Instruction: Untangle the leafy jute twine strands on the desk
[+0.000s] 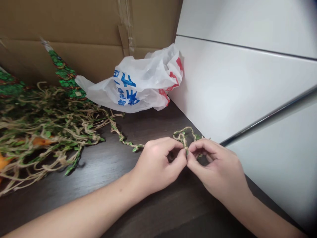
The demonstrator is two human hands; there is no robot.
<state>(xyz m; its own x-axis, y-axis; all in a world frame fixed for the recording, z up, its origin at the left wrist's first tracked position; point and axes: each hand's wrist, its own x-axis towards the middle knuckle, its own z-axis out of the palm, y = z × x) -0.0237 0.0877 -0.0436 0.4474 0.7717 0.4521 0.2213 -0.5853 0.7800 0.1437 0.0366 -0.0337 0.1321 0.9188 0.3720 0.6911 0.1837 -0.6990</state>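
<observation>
A white plastic bag, crumpled and printed in blue and red, is lying on a dark wood-grain tabletop. Nearer the wearer than the bag and slightly to its right, the left hand and right hand are brought together, fingertips meeting and pinched on a thin twine vine set with small green artificial leaves. A small loop of this vine is seen standing just beyond the fingers; its lower portion is partly hidden by them.

To the left of the bag, a large tangled heap of similar jute vine is spread over the tabletop, with green leaves throughout and orange pieces showing among the strands. A single leafy length is seen extending from the heap toward the left hand, ending just short of it or passing behind it — which cannot be told.

A green-and-red decorated strip leans up from the heap, just touching the bag's left end. Behind the bag stands a brown cardboard sheet, while a white panel with dark seams rises directly to its right.
</observation>
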